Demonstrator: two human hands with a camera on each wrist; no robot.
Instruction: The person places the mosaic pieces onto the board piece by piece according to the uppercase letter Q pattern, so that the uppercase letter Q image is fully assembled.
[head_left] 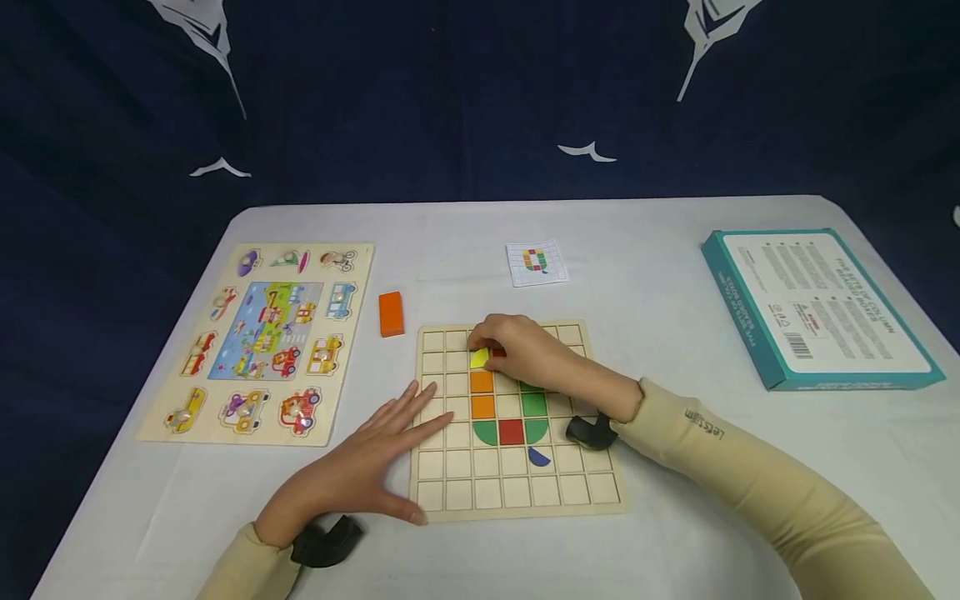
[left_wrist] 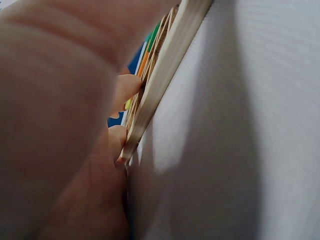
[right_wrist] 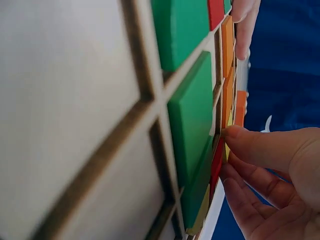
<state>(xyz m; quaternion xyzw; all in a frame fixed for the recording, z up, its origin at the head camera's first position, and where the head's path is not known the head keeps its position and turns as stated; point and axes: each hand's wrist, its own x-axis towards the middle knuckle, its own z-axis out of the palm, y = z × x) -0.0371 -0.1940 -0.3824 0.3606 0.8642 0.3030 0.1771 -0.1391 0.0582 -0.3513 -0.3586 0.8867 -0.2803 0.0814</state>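
Observation:
A wooden grid board (head_left: 517, 493) lies on the white table with coloured tiles in its cells. My right hand (head_left: 528, 350) pinches a yellow rounded tile (head_left: 478, 358) at an upper left cell; in the right wrist view thumb and fingertips meet at its edge. A red tile (right_wrist: 216, 162) sits beside it, partly hidden by the hand. Below are orange square tiles (head_left: 482, 407), a red square (head_left: 511, 432), green rounded tiles (head_left: 485, 432) and a green square (head_left: 534, 405). My left hand (head_left: 367, 467) rests with spread fingers on the board's left edge.
A blue half-round tile (head_left: 538, 457) lies low on the grid. Behind the board is a pattern card (head_left: 537, 263), with an orange block (head_left: 391, 314) to its left. A vehicle picture puzzle (head_left: 262, 425) lies at left, a teal-edged box (head_left: 832, 308) at right.

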